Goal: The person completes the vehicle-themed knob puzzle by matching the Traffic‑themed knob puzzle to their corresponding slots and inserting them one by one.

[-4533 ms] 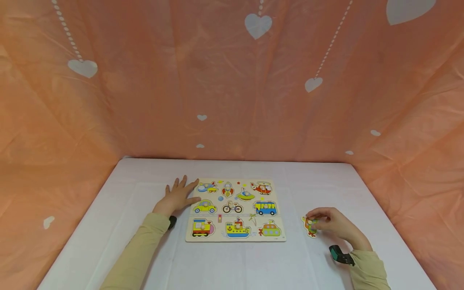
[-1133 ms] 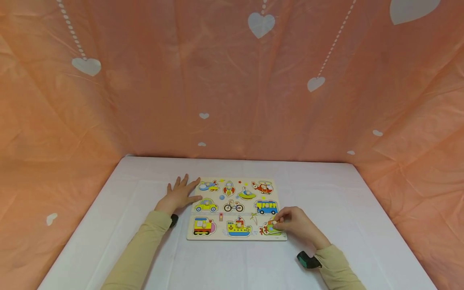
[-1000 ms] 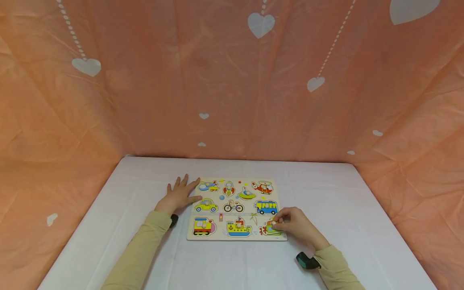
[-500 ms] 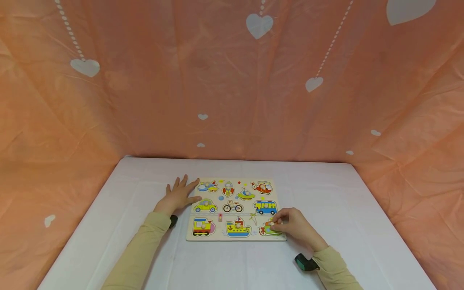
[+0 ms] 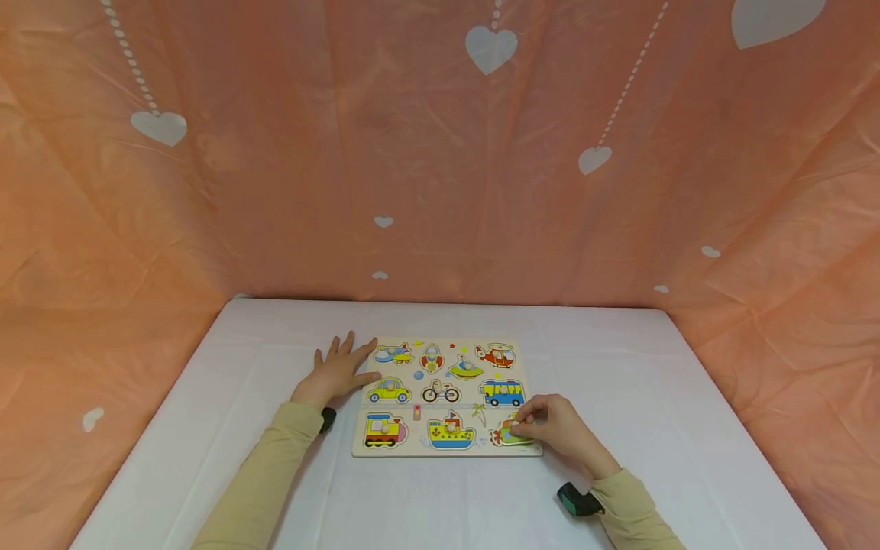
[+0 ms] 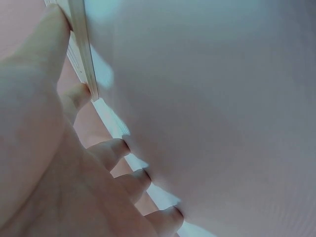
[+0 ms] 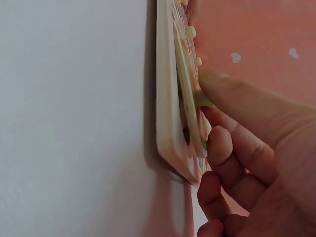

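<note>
A wooden knob puzzle board [image 5: 417, 449] with vehicle pieces lies on the table between both hands. At its lower right corner my right hand [image 5: 560, 431] pinches the small knob of a green submarine piece [image 5: 506, 438] between thumb and fingers. In the right wrist view this piece [image 7: 190, 106] leans at a slant, its near end raised off the board's face. My left hand [image 5: 333, 380] has its fingers spread at the board's left side. Its thumb and index finger touch the board's edge [image 6: 85, 49], while the other fingertips rest on the tabletop.
Other knobbed pieces sit in the board, among them a boat [image 5: 451, 434], a bus [image 5: 503, 394] and a train [image 5: 385, 432]. White cloth covers the table [image 5: 440, 504]. An orange curtain [image 5: 440, 191] with white hearts hangs behind and at both sides.
My right hand has carried the submarine piece from the table at the right onto the board's lower right corner. Over the last second it shifts slightly left. The left hand stays put.
</note>
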`<move>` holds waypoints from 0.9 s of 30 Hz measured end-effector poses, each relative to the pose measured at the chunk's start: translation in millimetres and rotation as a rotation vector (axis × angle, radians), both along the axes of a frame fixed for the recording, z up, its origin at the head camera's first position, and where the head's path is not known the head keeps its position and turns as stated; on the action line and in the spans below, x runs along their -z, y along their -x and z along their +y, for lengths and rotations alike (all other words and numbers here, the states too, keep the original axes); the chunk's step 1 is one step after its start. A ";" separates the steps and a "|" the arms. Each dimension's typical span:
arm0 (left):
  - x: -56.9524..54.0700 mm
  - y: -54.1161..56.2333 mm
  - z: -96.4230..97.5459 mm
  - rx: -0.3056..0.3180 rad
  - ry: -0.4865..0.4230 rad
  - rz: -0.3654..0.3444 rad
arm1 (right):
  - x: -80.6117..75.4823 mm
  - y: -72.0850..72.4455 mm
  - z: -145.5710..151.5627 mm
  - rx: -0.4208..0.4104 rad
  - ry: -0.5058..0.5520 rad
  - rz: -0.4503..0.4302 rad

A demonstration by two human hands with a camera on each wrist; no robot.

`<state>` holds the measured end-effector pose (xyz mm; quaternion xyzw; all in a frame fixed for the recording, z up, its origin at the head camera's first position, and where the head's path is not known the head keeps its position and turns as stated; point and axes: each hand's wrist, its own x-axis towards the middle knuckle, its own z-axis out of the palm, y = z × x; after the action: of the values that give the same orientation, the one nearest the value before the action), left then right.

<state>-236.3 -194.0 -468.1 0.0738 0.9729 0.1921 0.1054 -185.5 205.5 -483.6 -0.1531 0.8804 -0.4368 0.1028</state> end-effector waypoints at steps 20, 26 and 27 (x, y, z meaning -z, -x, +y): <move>0.2 1.0 -0.2 -0.006 -0.008 -0.021 | -1.2 -4.9 -4.1 -0.006 0.032 0.032; 1.6 1.6 -0.7 -0.003 -0.009 -0.019 | -0.8 -4.9 -5.8 0.014 0.017 0.016; 1.8 1.6 -0.8 -0.003 -0.007 -0.019 | -0.7 -4.8 -6.0 0.016 0.014 0.014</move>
<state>-237.9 -194.7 -469.9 0.0710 0.9713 0.1962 0.1142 -180.7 199.5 -483.0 -0.1500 0.8793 -0.4426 0.0921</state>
